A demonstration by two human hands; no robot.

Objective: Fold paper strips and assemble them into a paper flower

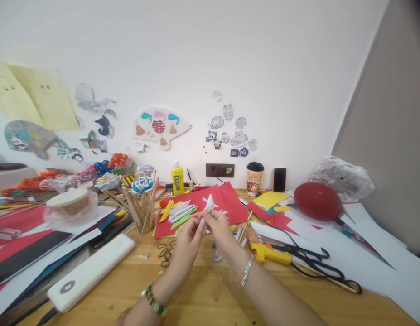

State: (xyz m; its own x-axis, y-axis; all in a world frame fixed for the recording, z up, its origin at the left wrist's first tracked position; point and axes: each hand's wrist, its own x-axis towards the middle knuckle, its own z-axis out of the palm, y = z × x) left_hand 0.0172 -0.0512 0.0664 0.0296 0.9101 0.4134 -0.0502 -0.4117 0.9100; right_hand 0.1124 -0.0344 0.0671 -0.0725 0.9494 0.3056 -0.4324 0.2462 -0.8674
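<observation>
A small white folded paper piece (209, 202) sticks up from between my fingertips, its pointed end away from me. My left hand (192, 232) pinches its lower part, and my right hand (219, 224) grips it from the right, thumb and fingers close together. The fingers hide the lower folds. Behind my hands lie red paper sheets (232, 199). On these rest several white folded strips (182, 213), yellow folded strips (166, 210) and green strips (182, 220). Several rubber bands (166, 253) lie left of my left hand.
At right are a yellow glue gun (272, 253), black-handled scissors (308, 260) and a red balloon (317, 201). A cup of wooden sticks (142, 213), a bottle (177, 179) and a lidded coffee cup (255, 179) stand behind. A white oblong device (92, 271) lies left.
</observation>
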